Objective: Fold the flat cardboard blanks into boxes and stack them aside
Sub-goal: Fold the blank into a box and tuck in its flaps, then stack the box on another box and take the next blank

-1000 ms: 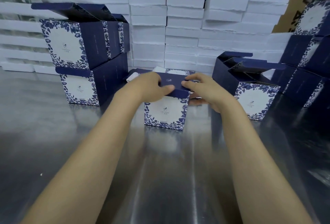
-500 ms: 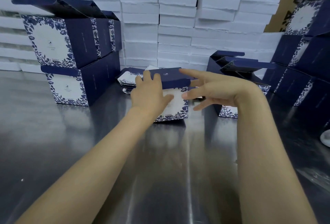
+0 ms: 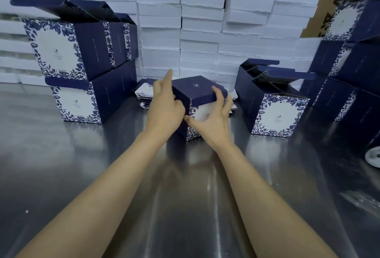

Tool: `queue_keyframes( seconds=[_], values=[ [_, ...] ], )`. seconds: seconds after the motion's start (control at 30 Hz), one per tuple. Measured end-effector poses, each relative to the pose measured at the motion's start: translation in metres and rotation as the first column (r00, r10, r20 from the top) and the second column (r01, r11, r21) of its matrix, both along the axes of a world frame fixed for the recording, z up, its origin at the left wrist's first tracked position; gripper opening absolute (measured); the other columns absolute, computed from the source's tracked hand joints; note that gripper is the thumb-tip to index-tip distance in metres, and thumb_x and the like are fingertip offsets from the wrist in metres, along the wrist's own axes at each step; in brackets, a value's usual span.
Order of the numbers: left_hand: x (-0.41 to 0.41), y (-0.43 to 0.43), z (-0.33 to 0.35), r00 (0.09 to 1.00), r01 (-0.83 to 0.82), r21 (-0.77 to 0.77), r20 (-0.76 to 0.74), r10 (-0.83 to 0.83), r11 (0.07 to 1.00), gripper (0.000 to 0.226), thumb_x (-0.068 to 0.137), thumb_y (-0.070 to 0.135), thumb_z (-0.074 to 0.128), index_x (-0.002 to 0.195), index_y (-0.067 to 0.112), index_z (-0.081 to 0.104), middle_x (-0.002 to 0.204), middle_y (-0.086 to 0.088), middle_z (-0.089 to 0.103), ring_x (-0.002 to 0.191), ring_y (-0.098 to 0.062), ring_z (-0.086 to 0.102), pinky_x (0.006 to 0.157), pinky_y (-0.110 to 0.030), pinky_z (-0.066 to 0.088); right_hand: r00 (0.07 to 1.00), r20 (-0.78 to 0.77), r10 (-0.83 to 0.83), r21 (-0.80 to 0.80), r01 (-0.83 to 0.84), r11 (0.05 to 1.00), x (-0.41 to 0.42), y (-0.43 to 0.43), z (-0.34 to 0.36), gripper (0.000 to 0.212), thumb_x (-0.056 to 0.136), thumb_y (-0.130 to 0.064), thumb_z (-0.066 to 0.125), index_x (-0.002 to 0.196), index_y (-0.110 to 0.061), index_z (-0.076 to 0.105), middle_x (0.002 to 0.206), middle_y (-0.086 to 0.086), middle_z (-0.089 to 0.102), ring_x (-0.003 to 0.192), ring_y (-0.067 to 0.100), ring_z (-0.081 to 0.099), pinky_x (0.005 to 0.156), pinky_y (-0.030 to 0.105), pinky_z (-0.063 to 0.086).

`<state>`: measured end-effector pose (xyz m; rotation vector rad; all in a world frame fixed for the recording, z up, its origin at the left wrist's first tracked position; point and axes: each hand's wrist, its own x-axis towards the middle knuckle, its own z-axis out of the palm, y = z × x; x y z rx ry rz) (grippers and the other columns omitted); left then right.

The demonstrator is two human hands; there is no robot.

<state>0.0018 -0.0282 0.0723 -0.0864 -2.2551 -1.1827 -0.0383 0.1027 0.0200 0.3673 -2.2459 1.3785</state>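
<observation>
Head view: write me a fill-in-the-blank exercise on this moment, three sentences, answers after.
The right hand grips the centre box, whose lid is ____.
The box to its right has its lid ____.
The flat blanks lie ____ the centre box.
Missing words: closed; open; behind.
</observation>
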Motion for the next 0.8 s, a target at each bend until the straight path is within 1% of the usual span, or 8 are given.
queue_keyframes(
  seconds=[0.03, 0.1, 0.17, 0.23, 0.37, 0.47, 0.6, 0.8],
  values=[
    [-0.002, -0.002, -0.013, 0.999, -0.016, 0.033, -0.034, 0.017, 0.999, 0.071, 0.087, -0.003, 0.040, 0.151, 0.022, 0.024, 0.137, 0.002, 0.036, 0.099, -0.013, 0.053, 0.079, -0.029, 0.044, 0.997, -0.063, -0.032, -0.021, 0.031, 0.999, 0.001, 0.003, 0.004, 0.103, 0.063, -0.041, 0.084, 0.145, -0.037, 0.022, 0.154, 0.001, -0.002, 0.145, 0.022, 0.015, 0.114, 0.046, 0.029],
    [-0.007, -0.009, -0.042, 0.997, 0.042, -0.027, 0.067, -0.040, 0.999, 0.064, 0.089, -0.003, 0.041, 0.149, 0.016, 0.028, 0.141, -0.002, 0.036, 0.111, -0.015, 0.051, 0.091, -0.029, 0.042, 0.976, -0.179, -0.122, -0.151, 0.095, 0.984, 0.001, 0.014, 0.028, 0.099, 0.063, -0.038, 0.084, 0.143, -0.035, 0.027, 0.153, 0.005, 0.000, 0.143, 0.022, 0.019, 0.112, 0.035, 0.030],
    [-0.011, -0.015, -0.070, 0.953, 0.165, -0.216, 0.286, -0.099, 0.962, 0.056, 0.095, 0.004, 0.042, 0.149, 0.012, 0.029, 0.145, -0.008, 0.034, 0.129, -0.023, 0.041, 0.106, -0.032, 0.033, 0.940, -0.247, -0.236, -0.310, 0.154, 0.938, -0.004, 0.033, 0.066, 0.096, 0.062, -0.041, 0.082, 0.141, -0.037, 0.027, 0.152, 0.010, 0.003, 0.143, 0.024, 0.020, 0.108, 0.031, 0.031],
    [-0.016, -0.016, -0.087, 0.936, 0.206, -0.419, 0.347, -0.054, 0.884, 0.049, 0.099, 0.020, 0.042, 0.147, 0.014, 0.032, 0.145, -0.007, 0.035, 0.135, -0.025, 0.031, 0.112, -0.033, 0.024, 0.889, -0.294, -0.351, -0.374, 0.231, 0.898, -0.018, 0.058, 0.102, 0.095, 0.062, -0.046, 0.078, 0.141, -0.035, 0.027, 0.151, 0.011, 0.006, 0.140, 0.024, 0.022, 0.110, 0.036, 0.034],
    [-0.027, -0.009, -0.093, 0.961, 0.144, -0.580, 0.276, 0.026, 0.802, 0.044, 0.099, 0.041, 0.036, 0.138, 0.021, 0.043, 0.141, 0.002, 0.038, 0.135, -0.019, 0.028, 0.109, -0.032, 0.018, 0.847, -0.274, -0.455, -0.158, 0.427, 0.891, -0.061, 0.099, 0.154, 0.094, 0.069, -0.051, 0.073, 0.146, -0.032, 0.022, 0.154, 0.015, -0.003, 0.142, 0.029, 0.016, 0.103, 0.026, 0.029],
    [-0.031, -0.010, -0.095, 0.956, 0.125, -0.592, 0.288, 0.064, 0.796, 0.045, 0.098, 0.044, 0.033, 0.137, 0.024, 0.042, 0.141, 0.003, 0.035, 0.140, -0.019, 0.023, 0.111, -0.034, 0.017, 0.860, -0.223, -0.459, 0.052, 0.481, 0.875, -0.098, 0.121, 0.175, 0.096, 0.071, -0.058, 0.069, 0.148, -0.030, 0.019, 0.154, 0.016, 0.001, 0.142, 0.031, 0.018, 0.109, 0.034, 0.031],
    [-0.035, -0.009, -0.094, 0.947, 0.135, -0.578, 0.315, 0.067, 0.805, 0.046, 0.098, 0.045, 0.029, 0.140, 0.027, 0.037, 0.144, 0.005, 0.031, 0.145, -0.020, 0.016, 0.114, -0.035, 0.014, 0.915, -0.022, -0.403, 0.029, 0.404, 0.914, -0.132, 0.123, 0.170, 0.092, 0.071, -0.062, 0.065, 0.145, -0.030, 0.022, 0.146, 0.012, 0.017, 0.130, 0.035, 0.035, 0.099, 0.037, 0.035],
    [-0.036, -0.011, -0.094, 0.943, 0.142, -0.573, 0.326, 0.065, 0.807, 0.047, 0.097, 0.046, 0.028, 0.141, 0.028, 0.035, 0.146, 0.006, 0.029, 0.146, -0.017, 0.015, 0.116, -0.034, 0.012, 0.915, -0.092, -0.393, 0.023, 0.396, 0.918, -0.137, 0.108, 0.141, 0.088, 0.070, -0.054, 0.068, 0.143, -0.030, 0.024, 0.147, 0.009, 0.015, 0.126, 0.029, 0.040, 0.102, 0.043, 0.041]
  ],
)
